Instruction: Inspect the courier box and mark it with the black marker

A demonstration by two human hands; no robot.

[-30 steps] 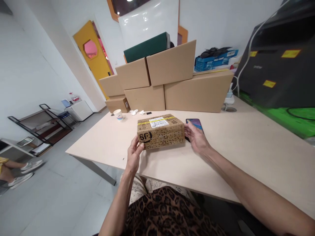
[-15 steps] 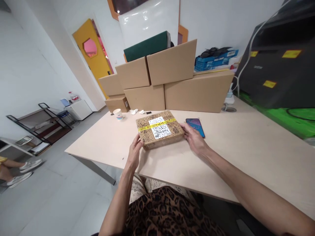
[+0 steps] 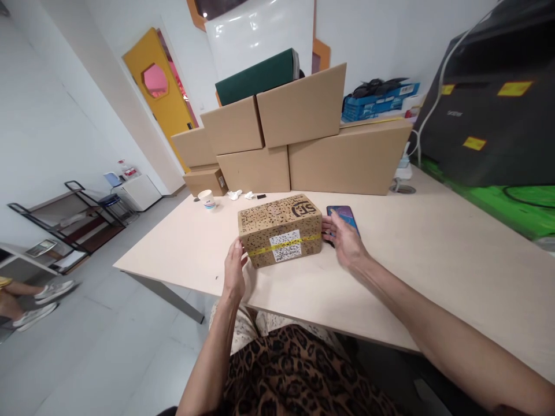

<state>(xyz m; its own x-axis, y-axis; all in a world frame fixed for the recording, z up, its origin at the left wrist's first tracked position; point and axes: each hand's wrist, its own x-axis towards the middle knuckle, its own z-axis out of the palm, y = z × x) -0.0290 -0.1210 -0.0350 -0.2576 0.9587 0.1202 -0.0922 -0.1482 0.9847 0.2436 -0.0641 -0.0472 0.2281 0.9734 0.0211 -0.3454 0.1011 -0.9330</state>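
Note:
A brown cardboard box (image 3: 281, 222) with black speckles stands on its long narrow side on the table, its taped face with a white label (image 3: 285, 245) turned toward me. Yellow tape crosses that face, and large dark letters mark the upper side. My left hand (image 3: 235, 268) grips the box's left end, thumb at the front edge. At the right end, my right hand (image 3: 344, 237) holds the box with its fingertips against the edge. A phone (image 3: 346, 216) lies flat on the table just behind my right hand, partly covered by it.
Stacked cardboard boxes (image 3: 342, 164) line the back of the table (image 3: 411, 254), with a dark green box (image 3: 258, 78) on top. A paper cup (image 3: 207, 199) and crumpled tissues (image 3: 235, 195) are at the back left. A large black case (image 3: 481, 115) stands right.
The cardboard box has been tipped up: its labelled face, which looked upward, now faces me. Both hands have stayed at its ends, the right shifting slightly.

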